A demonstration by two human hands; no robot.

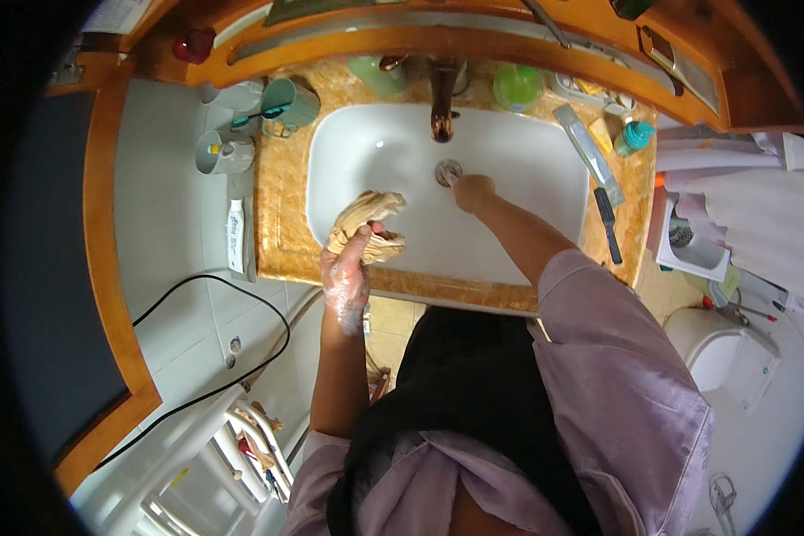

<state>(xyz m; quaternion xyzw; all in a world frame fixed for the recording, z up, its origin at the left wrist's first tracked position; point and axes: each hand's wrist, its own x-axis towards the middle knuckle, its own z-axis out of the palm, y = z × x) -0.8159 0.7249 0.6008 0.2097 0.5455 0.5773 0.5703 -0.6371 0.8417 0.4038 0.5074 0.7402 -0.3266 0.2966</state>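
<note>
My left hand (347,272), with white suds on its back and wrist, grips a crumpled tan cloth (364,221) over the front left rim of the white sink (500,241). Inside the basin, my right hand (473,191) reaches down to the round metal drain (448,172). Its fingers are drawn together and point at the drain; whether they hold anything is too small to tell. The bronze-coloured faucet (441,107) stands just beyond that hand, and no water is seen running from it.
Right of the basin lie a black-handled brush (608,223) and a teal-capped bottle (635,137). A green bottle (517,87) stands behind the sink. Cups, including a green one (292,103), and a white tube (235,236) are at the left. A black cord (288,332) loops below.
</note>
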